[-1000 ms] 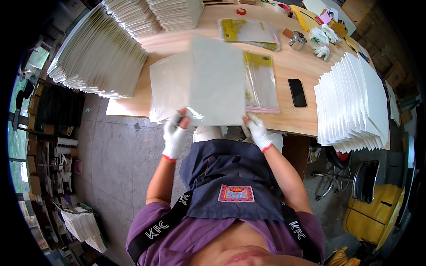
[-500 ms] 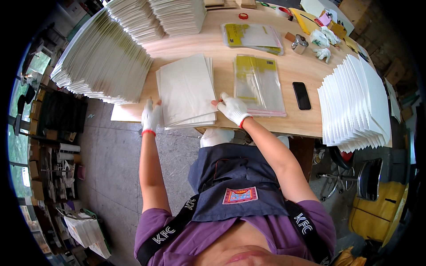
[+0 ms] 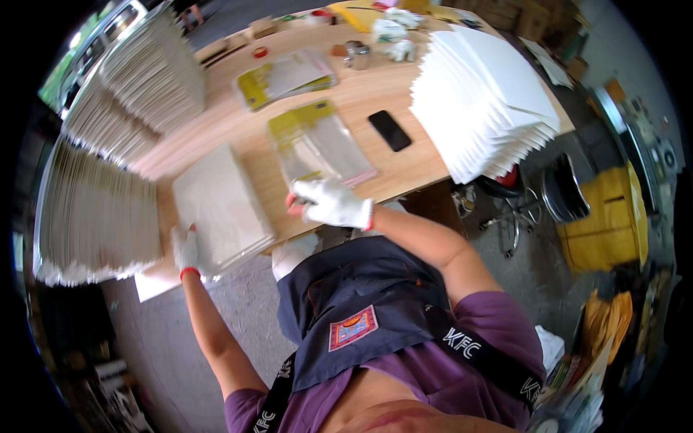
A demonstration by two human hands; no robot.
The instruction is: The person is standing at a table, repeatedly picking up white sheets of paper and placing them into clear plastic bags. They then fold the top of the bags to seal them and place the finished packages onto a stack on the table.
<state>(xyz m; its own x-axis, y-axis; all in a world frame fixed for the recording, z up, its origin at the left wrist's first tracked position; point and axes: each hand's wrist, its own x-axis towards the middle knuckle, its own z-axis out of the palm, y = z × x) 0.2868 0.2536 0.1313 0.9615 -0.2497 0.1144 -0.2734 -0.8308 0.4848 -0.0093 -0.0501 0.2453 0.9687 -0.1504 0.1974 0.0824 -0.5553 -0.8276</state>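
Note:
A squared stack of off-white paper sheets or envelopes lies at the table's front left. My left hand, in a white fingertip-less glove with a red cuff, stays at the stack's left front corner, thumb and finger apart. My right hand, gloved alike, hovers by the table's front edge, right of the stack and apart from it. Its bare fingertips are slightly blurred and loosely bent, with nothing visible in them. Just beyond it lie clear plastic bags with a yellow-green print.
Tall paper stacks line the left side. A black phone lies right of the bags, before a fanned pile of white sheets. Farther back are more printed bags, a metal container and red tape. A chair stands beyond the right edge.
The view has swung to the right. My right hand has left the stack's right edge and moved rightward. The stack's sheets, splayed before, now lie more evenly aligned. My left hand remains beside it.

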